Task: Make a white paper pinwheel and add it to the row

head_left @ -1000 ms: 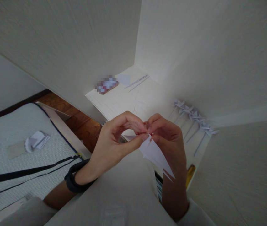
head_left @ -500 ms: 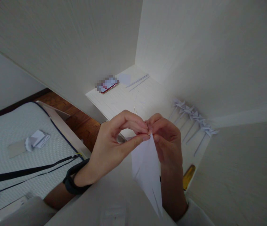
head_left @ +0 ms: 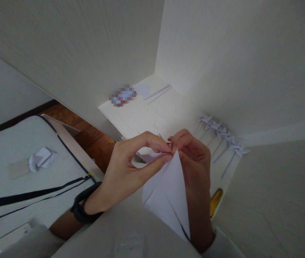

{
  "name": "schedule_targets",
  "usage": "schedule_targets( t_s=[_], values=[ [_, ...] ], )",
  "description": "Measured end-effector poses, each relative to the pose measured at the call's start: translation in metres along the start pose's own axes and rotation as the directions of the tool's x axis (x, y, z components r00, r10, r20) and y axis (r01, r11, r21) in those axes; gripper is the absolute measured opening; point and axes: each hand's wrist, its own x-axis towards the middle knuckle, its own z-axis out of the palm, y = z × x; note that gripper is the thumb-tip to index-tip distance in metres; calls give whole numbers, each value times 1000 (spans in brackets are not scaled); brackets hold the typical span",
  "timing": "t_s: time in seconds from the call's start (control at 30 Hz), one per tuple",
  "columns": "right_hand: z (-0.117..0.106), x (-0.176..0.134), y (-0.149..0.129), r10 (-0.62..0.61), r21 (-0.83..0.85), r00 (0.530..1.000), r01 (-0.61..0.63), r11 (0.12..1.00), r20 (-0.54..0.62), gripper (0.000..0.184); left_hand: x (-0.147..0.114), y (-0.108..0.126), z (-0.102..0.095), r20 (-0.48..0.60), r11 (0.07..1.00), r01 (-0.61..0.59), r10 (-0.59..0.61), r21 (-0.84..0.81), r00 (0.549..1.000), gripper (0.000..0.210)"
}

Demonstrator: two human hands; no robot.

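Note:
A sheet of white paper (head_left: 165, 190) with slits cut into it hangs between my hands above the near end of the white surface. My left hand (head_left: 130, 168), with a dark band on its wrist, pinches the paper's upper part between thumb and fingers. Close against it, my right hand (head_left: 194, 161) is closed on the same paper near its top corner. The fingertips of both hands meet there, and what lies between them is partly hidden. To the right, several white paper pinwheels (head_left: 223, 134) on thin sticks lie in a row.
A blurred phone (head_left: 122, 95) lies at the back left of the white surface (head_left: 179, 111), beside a small paper square (head_left: 143, 89) and thin sticks (head_left: 157, 94). A yellow tool (head_left: 216, 202) lies at the right edge. Crumpled paper (head_left: 43, 157) rests on the mattress (head_left: 20, 139).
The paper has turned and spread wider, so more of its face and a slit show. My right hand has shifted slightly right; both hands still pinch the paper.

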Motion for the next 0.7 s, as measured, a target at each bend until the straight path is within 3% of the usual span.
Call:
schedule_targets(
  t_s=[0.2,0.33,0.5,0.7],
  values=[
    [4,-4,-7,-102,-194,991,84,977,-85,7,3,-1,-1,66,992,102,-97,-77,993,5],
    [6,-6,-15,-117,-273,991,96,957,-61,9,5,2,-1,58,969,179,-171,-173,984,9],
    [4,-4,-19,-121,-286,993,115,951,-1,13,6,4,1,33,961,169,-166,-218,986,11],
    [9,-5,-18,-163,-380,986,135,915,-42,11,5,4,1,36,971,138,-134,-194,990,9]
  ],
)
